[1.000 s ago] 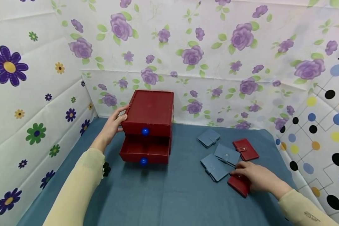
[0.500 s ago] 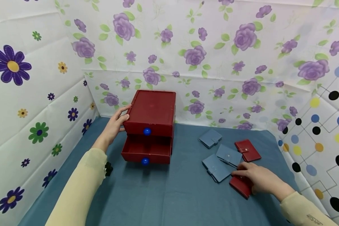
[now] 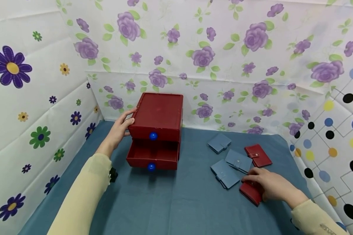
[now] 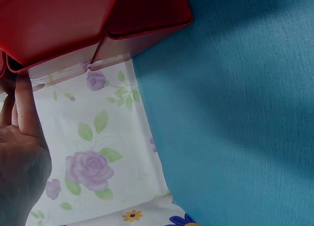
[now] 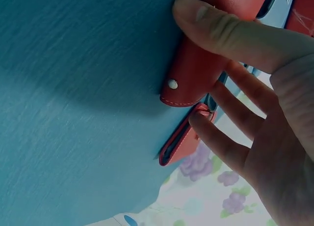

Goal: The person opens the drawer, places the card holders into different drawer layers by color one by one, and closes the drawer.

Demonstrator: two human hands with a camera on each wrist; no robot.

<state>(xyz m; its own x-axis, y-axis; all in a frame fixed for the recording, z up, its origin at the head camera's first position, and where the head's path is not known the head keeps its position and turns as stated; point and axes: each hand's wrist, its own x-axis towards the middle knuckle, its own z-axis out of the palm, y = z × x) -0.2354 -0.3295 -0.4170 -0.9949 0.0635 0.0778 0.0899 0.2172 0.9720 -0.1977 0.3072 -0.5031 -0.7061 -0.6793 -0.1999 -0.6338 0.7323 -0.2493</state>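
Observation:
A red drawer unit (image 3: 159, 111) with blue round knobs stands at left centre in the head view, its lower drawer (image 3: 154, 153) pulled out and bare inside. My left hand (image 3: 116, 132) rests against the unit's left side near the top edge; in the left wrist view its fingers (image 4: 27, 108) lie straight. At the right, my right hand (image 3: 270, 186) pinches a red wallet (image 3: 251, 193) between thumb and fingers. The right wrist view shows the thumb (image 5: 221, 29) across this wallet and a metal snap on its end. Part of it is hidden under the hand.
Three blue wallets lie left of my right hand: one at the back (image 3: 219, 143), one in the middle (image 3: 238, 159) overlapping one in front (image 3: 225, 174). Another red wallet (image 3: 257, 155) lies behind the hand. Patterned cloth walls (image 3: 203, 107) enclose the blue tabletop (image 3: 194, 205).
The head view has shifted slightly. Both hands stay where they were, the left at the drawer unit and the right on the red wallet.

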